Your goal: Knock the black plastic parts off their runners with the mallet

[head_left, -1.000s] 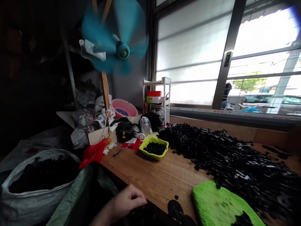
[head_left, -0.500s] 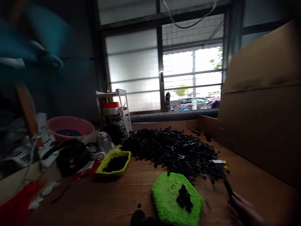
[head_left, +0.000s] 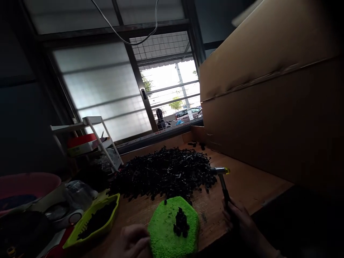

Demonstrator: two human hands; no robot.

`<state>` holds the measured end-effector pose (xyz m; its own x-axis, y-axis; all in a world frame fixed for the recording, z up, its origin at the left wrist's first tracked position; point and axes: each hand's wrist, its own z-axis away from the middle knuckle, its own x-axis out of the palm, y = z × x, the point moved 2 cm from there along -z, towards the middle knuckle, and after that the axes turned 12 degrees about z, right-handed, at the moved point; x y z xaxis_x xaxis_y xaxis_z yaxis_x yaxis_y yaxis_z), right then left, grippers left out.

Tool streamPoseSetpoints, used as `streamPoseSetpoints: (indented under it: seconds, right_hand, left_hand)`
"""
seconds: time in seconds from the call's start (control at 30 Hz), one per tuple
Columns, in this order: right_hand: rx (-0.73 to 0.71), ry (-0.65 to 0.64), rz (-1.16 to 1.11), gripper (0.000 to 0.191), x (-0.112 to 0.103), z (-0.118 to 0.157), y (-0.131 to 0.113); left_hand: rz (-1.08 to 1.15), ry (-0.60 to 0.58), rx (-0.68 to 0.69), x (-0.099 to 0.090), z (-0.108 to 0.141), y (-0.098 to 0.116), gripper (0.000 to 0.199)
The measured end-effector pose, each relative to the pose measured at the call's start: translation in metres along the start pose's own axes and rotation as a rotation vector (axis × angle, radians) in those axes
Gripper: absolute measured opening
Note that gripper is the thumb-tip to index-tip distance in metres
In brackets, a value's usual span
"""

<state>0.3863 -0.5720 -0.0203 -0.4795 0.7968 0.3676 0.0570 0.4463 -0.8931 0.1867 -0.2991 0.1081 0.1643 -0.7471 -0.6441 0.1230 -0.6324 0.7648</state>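
Observation:
A small hammer with a silver head and a yellow tip is gripped by its dark handle in my right hand, right of the green pad. My left hand is at the bottom, its fingers curled beside the left edge of the green fuzzy pad; whether it holds anything is too dark to tell. Several small black parts lie in a clump on the pad. Behind it spreads a large heap of black parts on the wooden table.
A yellow-green basket with black contents stands at the left, near a pink basin and a white shelf. A tall cardboard sheet borders the right side. A barred window is behind.
The view has turned right and tilted. My left hand has come into view beside the pad. More of my right hand shows, still holding the hammer.

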Motion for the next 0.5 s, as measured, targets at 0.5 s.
streamPoseSetpoints:
  seconds: [0.5]
  right_hand:
    - [0.012,-0.019,0.006,0.029,-0.001,-0.005,0.001]
  left_hand:
    - [-0.334,0.065,0.206,0.108,-0.228,0.030,0.048]
